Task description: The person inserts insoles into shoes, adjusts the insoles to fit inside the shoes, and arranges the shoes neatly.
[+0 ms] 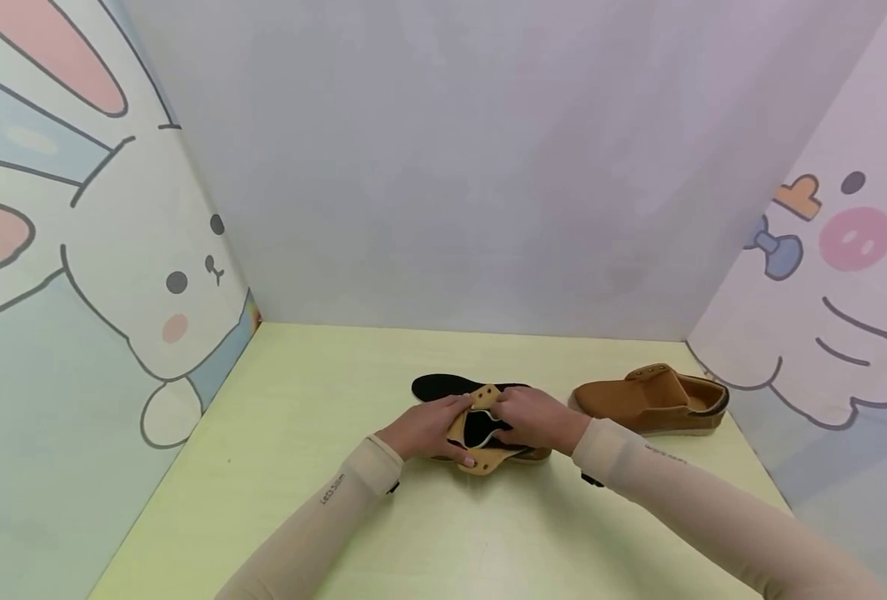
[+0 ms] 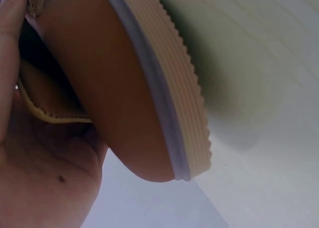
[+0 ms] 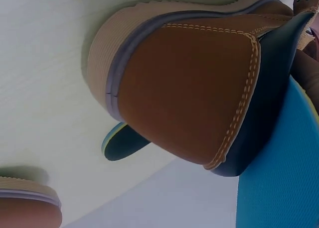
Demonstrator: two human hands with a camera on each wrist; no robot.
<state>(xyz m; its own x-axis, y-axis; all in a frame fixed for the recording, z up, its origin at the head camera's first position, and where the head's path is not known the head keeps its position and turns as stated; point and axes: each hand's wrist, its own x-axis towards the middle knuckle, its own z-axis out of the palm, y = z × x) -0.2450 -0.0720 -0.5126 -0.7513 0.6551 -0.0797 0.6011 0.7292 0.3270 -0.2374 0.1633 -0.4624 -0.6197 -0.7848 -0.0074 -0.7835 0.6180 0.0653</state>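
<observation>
A brown shoe [image 2: 99, 78] sits on the table between both hands, toe to the left, its pale eyelet flaps [image 1: 481, 460] spread apart. My left hand [image 1: 430, 427] holds the front of its opening, thumb at the near flap and fingers at the far one. With my right hand [image 1: 529, 417], I grip an insole [image 3: 279, 163] at the shoe's mouth. Its blue underside rises over the heel in the right wrist view; how deep its front part reaches is hidden. Most of the right fingers are hidden in the right wrist view.
Behind the shoe lies a second black insole [image 1: 439, 386], partly covered by the right hand and the shoe. A matching brown shoe [image 1: 638, 400] stands at the right of the pale yellow table [image 1: 301, 375]. Walls rise at the back and both sides.
</observation>
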